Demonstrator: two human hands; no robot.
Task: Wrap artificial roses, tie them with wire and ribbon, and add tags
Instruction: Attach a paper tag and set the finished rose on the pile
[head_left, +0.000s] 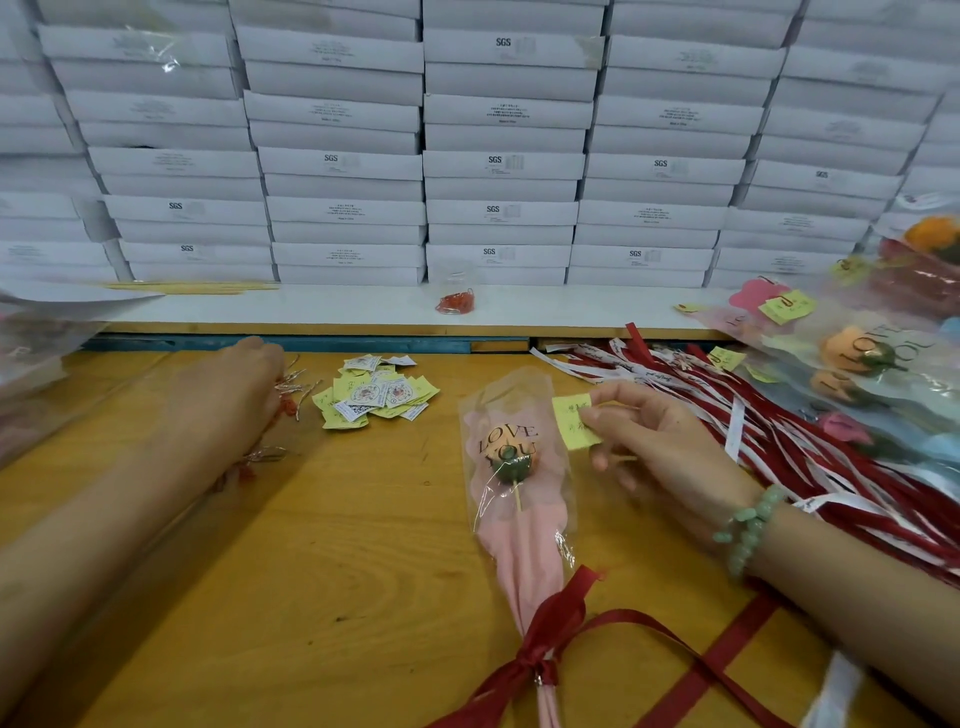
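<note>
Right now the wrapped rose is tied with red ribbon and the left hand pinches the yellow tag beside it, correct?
Wrong hand. In the head view the right hand pinches the yellow tag beside the wrapped rose; the left hand is by the metal pieces. The red ribbon is right.

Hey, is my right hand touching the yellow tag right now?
Touching. The head view shows the right hand pinching the yellow tag between thumb and forefinger.

A wrapped rose (511, 467) lies mid-table (337, 545). Tags (376, 392) are piled behind it to the left, ribbons (727, 415) lie right, with finished roses (857, 364) beyond them. Boxes (498, 156) are stacked along the back.
</note>
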